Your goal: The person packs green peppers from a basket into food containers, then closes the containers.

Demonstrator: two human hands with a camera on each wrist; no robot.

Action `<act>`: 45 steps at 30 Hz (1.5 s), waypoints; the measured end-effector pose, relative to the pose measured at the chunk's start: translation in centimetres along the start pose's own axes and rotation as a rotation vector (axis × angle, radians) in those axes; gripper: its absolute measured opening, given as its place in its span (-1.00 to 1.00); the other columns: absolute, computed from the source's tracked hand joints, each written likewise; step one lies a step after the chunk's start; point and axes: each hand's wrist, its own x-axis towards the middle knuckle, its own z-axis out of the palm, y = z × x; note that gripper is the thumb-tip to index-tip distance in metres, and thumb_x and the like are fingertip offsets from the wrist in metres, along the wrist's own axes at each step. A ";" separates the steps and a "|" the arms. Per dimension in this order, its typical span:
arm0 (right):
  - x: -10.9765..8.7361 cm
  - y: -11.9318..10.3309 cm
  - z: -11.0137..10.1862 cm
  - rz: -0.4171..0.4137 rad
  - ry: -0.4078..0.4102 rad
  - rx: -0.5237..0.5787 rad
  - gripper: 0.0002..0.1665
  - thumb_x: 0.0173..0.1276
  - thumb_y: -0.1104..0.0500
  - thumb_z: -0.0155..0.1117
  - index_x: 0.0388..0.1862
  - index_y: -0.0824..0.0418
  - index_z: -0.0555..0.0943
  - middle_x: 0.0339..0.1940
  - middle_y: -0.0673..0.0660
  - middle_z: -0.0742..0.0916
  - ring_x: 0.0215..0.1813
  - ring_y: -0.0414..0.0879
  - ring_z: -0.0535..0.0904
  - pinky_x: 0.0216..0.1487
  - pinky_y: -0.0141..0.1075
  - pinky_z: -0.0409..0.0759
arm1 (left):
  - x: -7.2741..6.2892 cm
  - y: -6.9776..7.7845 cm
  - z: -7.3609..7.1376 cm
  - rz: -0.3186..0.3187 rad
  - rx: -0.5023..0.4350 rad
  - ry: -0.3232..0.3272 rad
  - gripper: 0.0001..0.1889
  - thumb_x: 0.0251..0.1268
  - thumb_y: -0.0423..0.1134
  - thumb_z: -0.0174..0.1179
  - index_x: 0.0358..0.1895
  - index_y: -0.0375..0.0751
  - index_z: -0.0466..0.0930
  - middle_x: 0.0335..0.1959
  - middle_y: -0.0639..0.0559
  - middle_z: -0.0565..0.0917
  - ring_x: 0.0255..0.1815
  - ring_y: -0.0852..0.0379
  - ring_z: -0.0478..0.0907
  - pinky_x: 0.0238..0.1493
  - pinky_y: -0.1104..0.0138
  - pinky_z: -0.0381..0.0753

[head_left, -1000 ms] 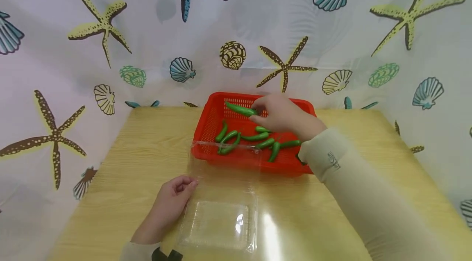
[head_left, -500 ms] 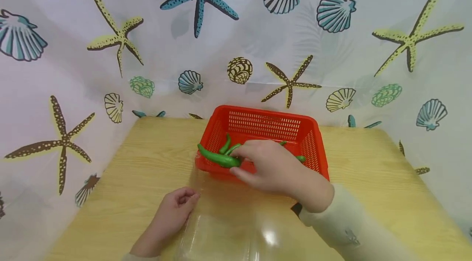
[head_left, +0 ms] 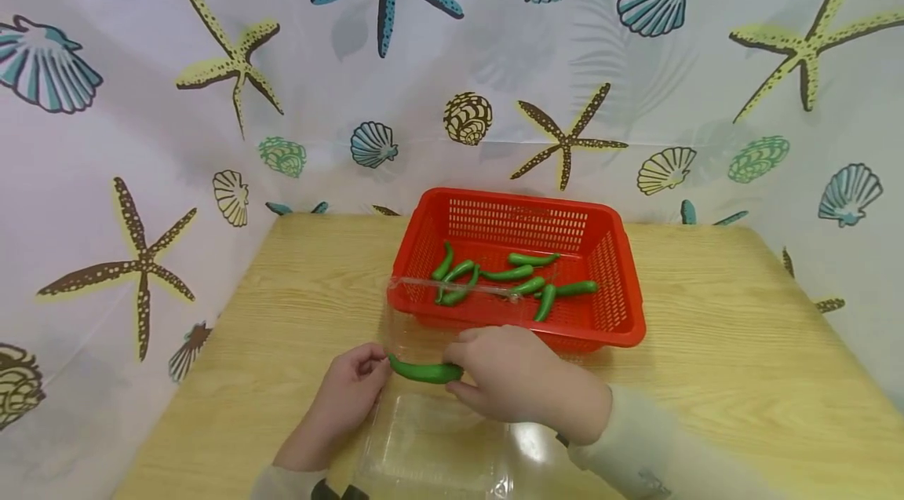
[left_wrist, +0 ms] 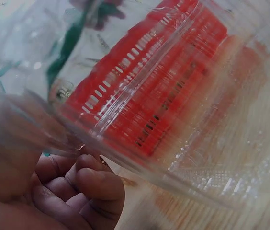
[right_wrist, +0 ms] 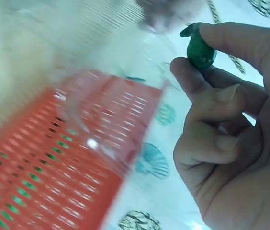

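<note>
In the head view my right hand pinches a green chili pepper by its thick end, between thumb and fingertips. The pepper lies crosswise above a clear plastic clamshell box, its thin tip near my left hand. The box stands with its lid raised toward the basket. My left hand grips the box's left edge; in the left wrist view its thumb lies over the clear plastic and the fingers curl below. The right wrist view shows the pepper end-on between thumb and index finger.
Behind the box stands a red slotted basket holding several green chili peppers. The raised lid overlaps the basket's front in the head view. Everything rests on a wooden table, backed by a seashell-print cloth.
My right hand has carried the pepper from over the basket, toward me and down, to above the clear box. My left hand has stayed at the box's edge.
</note>
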 end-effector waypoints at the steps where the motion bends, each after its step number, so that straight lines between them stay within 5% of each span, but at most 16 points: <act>1: 0.1 0.0 0.5 0.009 -0.017 -0.008 -0.85 0.35 -0.02 0.46 -0.24 0.00 0.71 -0.44 -0.17 0.61 -0.50 -0.31 0.39 -0.50 -0.39 0.41 | 0.0 0.0 0.0 -0.002 -0.004 -0.001 -0.86 0.55 -0.36 0.15 -0.04 -0.34 0.66 -0.56 0.01 0.51 -0.72 0.22 0.33 -0.70 0.46 0.36; 7: 0.4 0.2 2.8 0.043 -0.065 -0.046 -0.79 0.33 -0.01 0.46 -0.42 -0.04 0.60 -0.51 -0.20 0.49 -0.53 -0.29 0.34 -0.56 -0.34 0.35 | -0.1 -0.2 0.0 -0.021 -0.013 0.016 -0.86 0.55 -0.32 0.17 -0.07 -0.32 0.67 -0.54 -0.03 0.53 -0.73 0.20 0.30 -0.71 0.45 0.33; 21: -0.6 -0.7 4.8 0.071 -0.102 -0.132 -0.78 0.25 -0.01 0.51 -0.45 -0.09 0.59 -0.54 -0.22 0.50 -0.53 -0.30 0.39 -0.54 -0.34 0.38 | -0.3 -0.8 -0.4 -0.057 0.017 0.017 -0.79 0.53 -0.20 0.24 -0.04 -0.30 0.68 -0.52 0.01 0.54 -0.68 0.19 0.34 -0.70 0.43 0.37; 29: -0.5 -0.6 4.9 0.085 -0.148 -0.200 -0.78 0.25 -0.04 0.50 -0.46 -0.09 0.61 -0.55 -0.17 0.50 -0.55 -0.25 0.38 -0.61 -0.28 0.36 | -0.1 -0.3 -0.2 0.003 0.001 -0.002 -0.80 0.55 -0.26 0.20 -0.07 -0.37 0.66 -0.44 -0.10 0.62 -0.69 0.23 0.35 -0.67 0.47 0.39; 45: -0.3 -0.8 5.8 0.077 -0.178 -0.302 -0.69 0.30 0.12 0.39 -0.60 -0.03 0.52 -0.63 -0.11 0.50 -0.63 -0.19 0.33 -0.68 -0.23 0.38 | 0.0 0.1 0.5 -0.006 -0.035 0.005 -0.83 0.54 -0.30 0.19 -0.07 -0.39 0.64 -0.46 -0.06 0.59 -0.68 0.23 0.35 -0.68 0.48 0.37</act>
